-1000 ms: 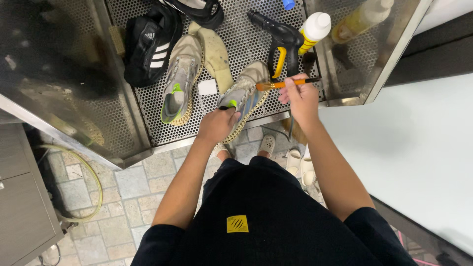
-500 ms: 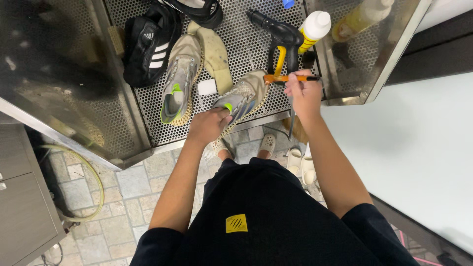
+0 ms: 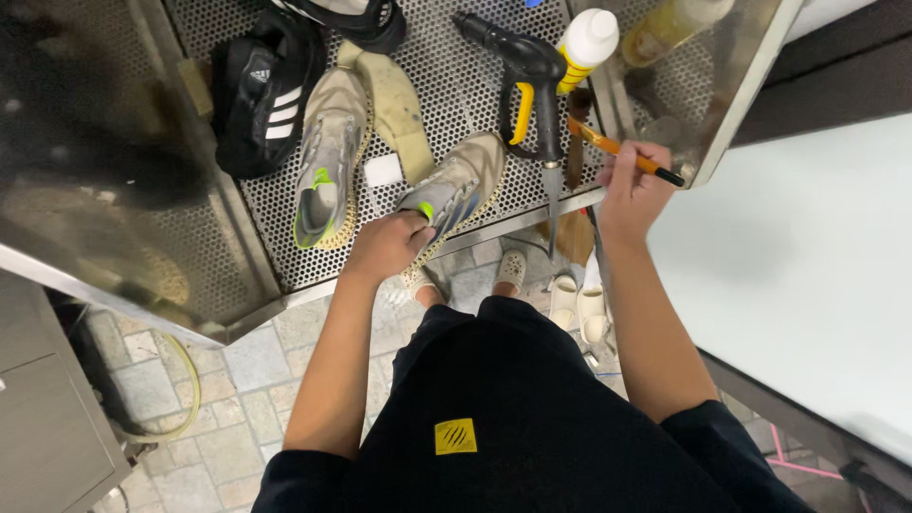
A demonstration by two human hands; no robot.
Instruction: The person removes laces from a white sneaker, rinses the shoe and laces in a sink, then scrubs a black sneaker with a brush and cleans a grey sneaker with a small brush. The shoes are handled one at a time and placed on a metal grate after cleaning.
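A person stands at a perforated metal wash surface, left hand clamped round the heel of a beige sneaker w/ green tab at the near edge, right hand pinching an orange-handled brush off to the right, its dark tip out past the fingers. The brush is apart from the shoe, lifted beside the tray's right wall. A matching beige sneaker lies to the left, two pale insoles just beyond it, a black striped shoe at far left, a small white block between the pair. A black-and-yellow spray gun and a white-capped yellow bottle sit far right.

Risks, as judged: the held shoe overhangs the near lip, so a slack grip on a wet upper could drop it onto the tiled floor by the person's feet. The brush, held by thumb & fingers only, could slip or flick dirty water. The spray gun's hose end hangs close to the right forearm; an elbow catch might drag it off
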